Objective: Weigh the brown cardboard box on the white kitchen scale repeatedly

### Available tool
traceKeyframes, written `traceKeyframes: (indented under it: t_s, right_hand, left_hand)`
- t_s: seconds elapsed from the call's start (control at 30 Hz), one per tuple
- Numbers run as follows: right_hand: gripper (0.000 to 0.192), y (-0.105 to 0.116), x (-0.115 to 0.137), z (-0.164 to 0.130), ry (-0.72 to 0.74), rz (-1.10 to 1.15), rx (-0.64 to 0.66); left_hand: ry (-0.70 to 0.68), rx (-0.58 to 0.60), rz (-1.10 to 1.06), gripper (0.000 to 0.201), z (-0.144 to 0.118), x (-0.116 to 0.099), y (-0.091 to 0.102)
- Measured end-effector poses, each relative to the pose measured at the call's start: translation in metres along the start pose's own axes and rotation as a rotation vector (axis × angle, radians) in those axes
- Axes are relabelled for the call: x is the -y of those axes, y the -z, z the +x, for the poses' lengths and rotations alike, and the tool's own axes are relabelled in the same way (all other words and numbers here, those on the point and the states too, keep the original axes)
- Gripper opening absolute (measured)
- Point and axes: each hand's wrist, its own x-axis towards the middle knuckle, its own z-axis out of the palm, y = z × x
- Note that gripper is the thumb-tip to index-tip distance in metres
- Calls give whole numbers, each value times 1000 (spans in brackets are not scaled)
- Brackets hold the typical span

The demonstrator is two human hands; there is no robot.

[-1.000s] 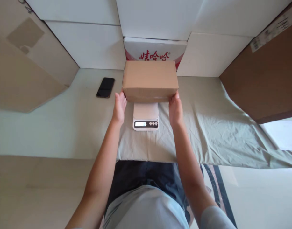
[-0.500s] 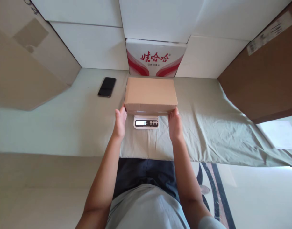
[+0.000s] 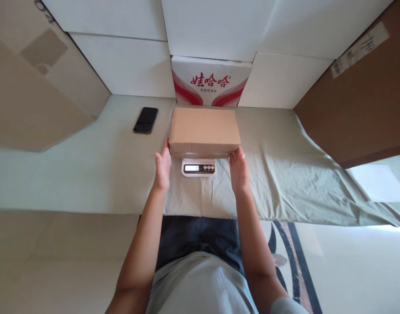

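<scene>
A plain brown cardboard box (image 3: 203,131) is sitting on a small white kitchen scale (image 3: 199,167), covering its platform so that only the front strip with the lit display and the round buttons is showing below the box's near edge. The left hand (image 3: 162,168) is standing at the box's near left corner with its fingers straight and together, their tips touching the cardboard; its grip is spread flat against the side rather than closing around anything. The right hand (image 3: 239,170) is mirroring it at the near right corner, fingers extended and tips meeting the box's lower edge, the grip likewise open and flat. Whether either palm is pressing firmly is not something the view is showing. Both forearms are reaching forward from the bottom of the view, over dark trousers and a pale shirt. The scale is resting on a creased olive-green cloth (image 3: 285,174) that is covering the right and middle part of the pale bench (image 3: 72,174). A black phone (image 3: 145,120) is lying face up on the bare bench, well to the left of the box and apart from it. Just behind the box, a white carton with red lettering (image 3: 211,83) is standing against stacked white panels (image 3: 216,26). A large tan carton (image 3: 32,87) is leaning in at the left, and a darker brown carton (image 3: 357,96) with a printed label is standing at the right.
</scene>
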Motion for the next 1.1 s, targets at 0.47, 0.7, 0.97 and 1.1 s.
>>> traceKeyframes:
  t_s: [0.47,0.7,0.97,1.1]
  right_hand:
    - [74,19,6,-16,-72,10,-77]
    - [78,27,2,-18,-70,-7,-92]
    - [79,31,1,-23,-77,-17,-94]
    - [76,32,1,-25,-75,-34,-102]
  left_hand:
    - [72,-148,63,108,-22,0,27]
    - [81,-165,53,108,-28,3,30]
    - [85,-166,43,111,-30,3,29]
    - [67,-174,38,112,-30,3,30]
